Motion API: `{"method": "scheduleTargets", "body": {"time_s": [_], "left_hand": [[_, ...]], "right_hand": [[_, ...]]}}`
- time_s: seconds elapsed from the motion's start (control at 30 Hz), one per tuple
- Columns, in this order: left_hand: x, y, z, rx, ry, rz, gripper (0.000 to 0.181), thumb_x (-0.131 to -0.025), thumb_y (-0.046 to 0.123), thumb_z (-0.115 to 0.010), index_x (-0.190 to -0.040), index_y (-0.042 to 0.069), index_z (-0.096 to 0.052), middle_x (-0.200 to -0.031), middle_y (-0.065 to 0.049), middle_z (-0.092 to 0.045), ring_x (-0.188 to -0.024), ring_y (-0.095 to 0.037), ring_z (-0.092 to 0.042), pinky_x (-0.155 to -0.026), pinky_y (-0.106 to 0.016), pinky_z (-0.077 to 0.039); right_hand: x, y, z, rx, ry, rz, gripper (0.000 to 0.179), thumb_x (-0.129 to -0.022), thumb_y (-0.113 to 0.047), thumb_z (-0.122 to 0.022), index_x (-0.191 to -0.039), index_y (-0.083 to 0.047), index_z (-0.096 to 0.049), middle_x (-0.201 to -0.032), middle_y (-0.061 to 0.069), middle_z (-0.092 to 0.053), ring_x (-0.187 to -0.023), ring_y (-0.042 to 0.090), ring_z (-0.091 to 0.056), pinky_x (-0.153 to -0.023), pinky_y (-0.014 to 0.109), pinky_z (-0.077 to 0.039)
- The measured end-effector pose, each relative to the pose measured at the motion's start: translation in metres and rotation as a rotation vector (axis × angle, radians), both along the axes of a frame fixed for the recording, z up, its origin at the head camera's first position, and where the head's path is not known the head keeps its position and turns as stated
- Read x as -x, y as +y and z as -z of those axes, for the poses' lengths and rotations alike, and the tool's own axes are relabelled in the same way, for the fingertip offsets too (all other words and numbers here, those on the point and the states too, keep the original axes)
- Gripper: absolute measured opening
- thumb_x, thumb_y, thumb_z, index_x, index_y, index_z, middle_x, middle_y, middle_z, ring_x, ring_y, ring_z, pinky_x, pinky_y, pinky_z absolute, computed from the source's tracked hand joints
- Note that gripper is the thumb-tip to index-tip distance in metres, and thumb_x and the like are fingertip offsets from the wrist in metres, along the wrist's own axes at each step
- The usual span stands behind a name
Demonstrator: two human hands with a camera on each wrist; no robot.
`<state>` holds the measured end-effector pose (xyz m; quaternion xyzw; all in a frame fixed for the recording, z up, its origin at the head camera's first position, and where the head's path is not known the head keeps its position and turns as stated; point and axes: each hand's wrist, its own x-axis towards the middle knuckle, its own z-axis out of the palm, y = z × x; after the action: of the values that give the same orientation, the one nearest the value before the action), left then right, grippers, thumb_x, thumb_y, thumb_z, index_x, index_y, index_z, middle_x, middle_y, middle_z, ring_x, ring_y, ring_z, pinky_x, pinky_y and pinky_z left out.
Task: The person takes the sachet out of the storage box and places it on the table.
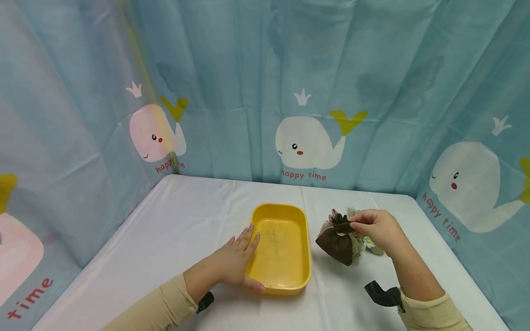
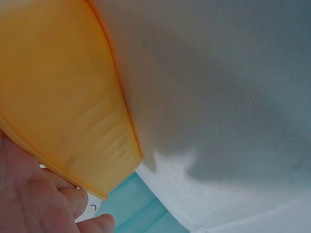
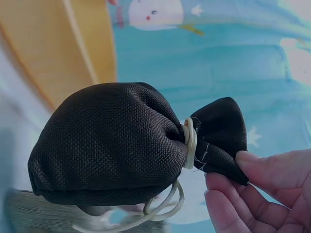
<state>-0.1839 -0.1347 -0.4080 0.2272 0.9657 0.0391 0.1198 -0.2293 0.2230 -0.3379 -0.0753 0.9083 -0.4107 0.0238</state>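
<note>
A yellow rectangular tray [image 1: 276, 250] lies on the white-covered table in the middle of the head view. My left hand [image 1: 233, 259] rests along its left side, fingers spread over the rim and thumb at the near corner. The left wrist view shows the tray's outer wall [image 2: 63, 97] and my fingers at its edge. To the right of the tray, my right hand [image 1: 378, 230] pinches the gathered top of a dark brown drawstring pouch [image 1: 337, 246]. In the right wrist view, a pale cord is tied round the pouch's neck [image 3: 190, 144].
Partly hidden behind the pouch are lighter items, including a small white flower [image 1: 367, 242] and a beige-green piece [image 1: 376, 249]. The white tabletop [image 1: 198, 220] is bordered by blue whale-print curtains [image 1: 215, 92] at the back and sides.
</note>
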Motion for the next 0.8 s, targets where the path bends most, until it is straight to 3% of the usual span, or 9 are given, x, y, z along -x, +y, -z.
{"method": "scheduleTargets", "body": {"time_s": [0.43,0.8], "left_hand": [[0.0,0.002,-0.002,-0.012,0.01,0.006,0.13,-0.053,0.089,-0.046,-0.148,0.009,-0.004,-0.151,-0.014,0.012,-0.14,-0.026,0.003,-0.108,-0.051,-0.015],[0.0,0.001,0.0,0.009,0.009,0.002,0.131,-0.052,0.09,-0.044,-0.148,0.01,-0.003,-0.152,-0.015,0.011,-0.14,-0.025,0.003,-0.108,-0.05,-0.015]], "right_hand": [[0.003,0.003,0.045,0.061,-0.057,0.039,0.011,-0.084,-0.006,-0.064,-0.09,0.002,-0.068,-0.088,0.011,-0.066,-0.07,0.021,-0.065,-0.066,0.038,-0.052],[0.004,0.005,0.058,0.004,-0.05,0.036,0.009,-0.084,-0.008,-0.064,-0.087,-0.001,-0.068,-0.085,0.009,-0.067,-0.07,0.019,-0.064,-0.064,0.035,-0.051]]}}
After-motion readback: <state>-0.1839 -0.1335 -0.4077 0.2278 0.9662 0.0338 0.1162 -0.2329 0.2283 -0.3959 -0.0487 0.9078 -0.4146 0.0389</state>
